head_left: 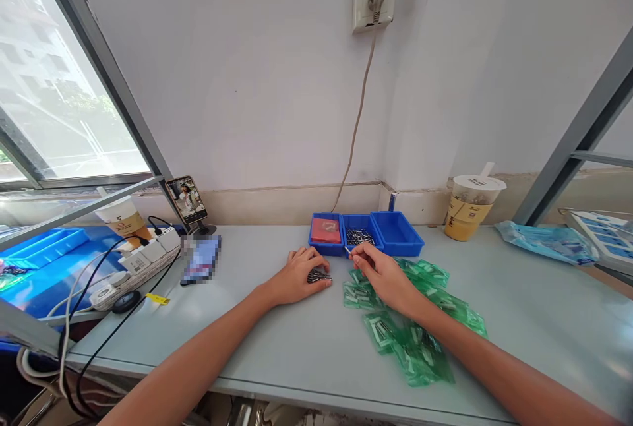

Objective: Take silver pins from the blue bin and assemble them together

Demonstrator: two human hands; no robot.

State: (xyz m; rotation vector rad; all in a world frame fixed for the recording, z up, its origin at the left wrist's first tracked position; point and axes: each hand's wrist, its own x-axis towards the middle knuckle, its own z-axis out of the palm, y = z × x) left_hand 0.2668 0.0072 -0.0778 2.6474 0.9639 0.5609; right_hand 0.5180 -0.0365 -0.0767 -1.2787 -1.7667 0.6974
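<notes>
My left hand (299,279) rests on the grey table, its fingers curled around a small heap of dark, shiny metal pieces (319,275), slim like screws or pins. Between the thumb and fingers of my right hand (378,271) is a small, thin, whitish metal piece (348,250), just in front of the middle blue bin (376,240). More slim metal pieces (359,236) lie in that bin. Under and beside my right wrist are several green plastic bags (418,353) with slim pale and dark pieces inside.
The left blue bin holds a red packet (326,230); the right blue bin (398,231) adjoins the middle one. A drink cup (469,208) and a blue plastic package (546,242) stand farther right. To the left are a phone on a stand (186,200) and a power strip (141,266) with cables.
</notes>
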